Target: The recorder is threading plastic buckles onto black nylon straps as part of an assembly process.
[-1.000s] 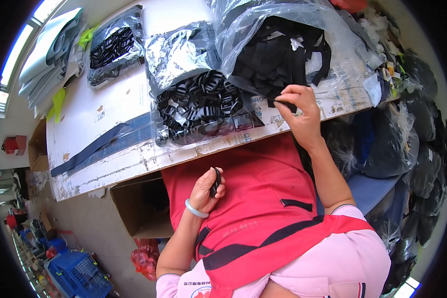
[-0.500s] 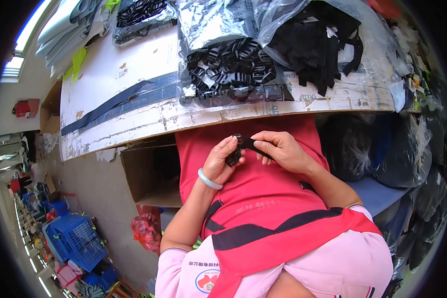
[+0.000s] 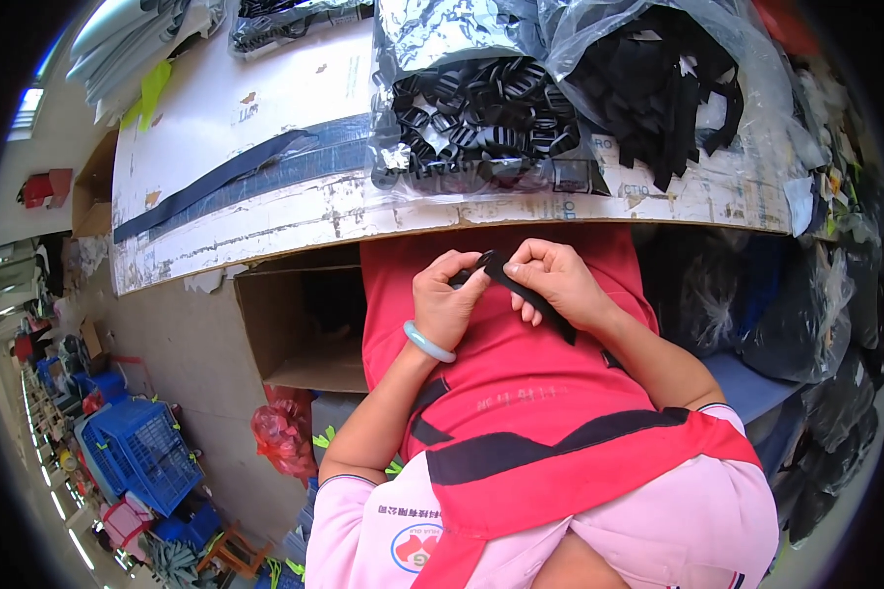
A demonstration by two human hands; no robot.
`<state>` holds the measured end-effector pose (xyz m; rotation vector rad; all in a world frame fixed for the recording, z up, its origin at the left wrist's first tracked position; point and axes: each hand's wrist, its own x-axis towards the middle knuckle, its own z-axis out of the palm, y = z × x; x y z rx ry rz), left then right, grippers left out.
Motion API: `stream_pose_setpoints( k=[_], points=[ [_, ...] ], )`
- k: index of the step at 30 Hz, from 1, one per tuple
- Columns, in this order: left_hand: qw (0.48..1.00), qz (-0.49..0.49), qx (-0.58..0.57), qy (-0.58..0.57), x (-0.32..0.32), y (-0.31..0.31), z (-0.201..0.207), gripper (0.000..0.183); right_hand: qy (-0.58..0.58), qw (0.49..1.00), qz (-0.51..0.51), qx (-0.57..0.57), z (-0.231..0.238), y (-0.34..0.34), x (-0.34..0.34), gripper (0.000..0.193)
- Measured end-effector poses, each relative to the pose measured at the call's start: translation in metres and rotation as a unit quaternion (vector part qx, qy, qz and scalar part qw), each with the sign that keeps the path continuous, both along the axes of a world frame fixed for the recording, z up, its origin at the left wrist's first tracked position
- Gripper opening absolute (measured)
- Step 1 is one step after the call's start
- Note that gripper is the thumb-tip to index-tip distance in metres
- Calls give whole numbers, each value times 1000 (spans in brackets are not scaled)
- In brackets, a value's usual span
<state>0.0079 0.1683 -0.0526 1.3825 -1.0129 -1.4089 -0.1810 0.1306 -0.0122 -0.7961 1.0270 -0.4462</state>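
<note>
My left hand (image 3: 449, 299), with a pale bangle at its wrist, pinches a small black plastic buckle (image 3: 486, 261) between thumb and fingers. Most of the buckle is covered by the fingertips. My right hand (image 3: 563, 285) grips a black webbing strap (image 3: 548, 312) close to the buckle, and the strap's loose end slants down under that hand. Both hands are close together in front of the red apron (image 3: 506, 368), just below the table edge. Whether the strap runs through the buckle I cannot tell.
Across the worn table (image 3: 295, 228) lie an open bag of black buckles (image 3: 481, 118), a clear bag of black strap pieces (image 3: 673, 108) and a dark strip (image 3: 211, 187). Below the table is an open cardboard box (image 3: 309, 373). A blue crate (image 3: 142, 456) stands at left.
Both hands have risen slightly. The left hand has turned, hiding more of the buckle, and a longer piece of strap now shows below the right hand. The whole view has shifted a little.
</note>
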Motion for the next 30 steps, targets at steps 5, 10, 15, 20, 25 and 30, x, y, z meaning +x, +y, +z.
stream_pose_setpoints(
  k=[5,10,15,20,25,30],
  points=[
    [966,-32,-174,-190,-2,-8,5,18,-21,999,-43,-2,-1,0,5,17],
    [974,0,-165,-153,-8,-15,11,15,-89,989,-115,-33,-10,1,8,23],
    [932,-23,-285,-222,-10,-8,6,20,-105,989,-102,-33,-10,-2,6,35],
    [969,50,121,209,-2,-9,11,20,-110,990,-83,40,-16,-7,-1,32],
    [915,-26,212,343,5,-7,-7,24,38,949,-54,-308,-28,2,9,10],
    [972,47,121,194,-3,-12,16,22,-5,923,-102,-371,34,4,8,12]
  ],
)
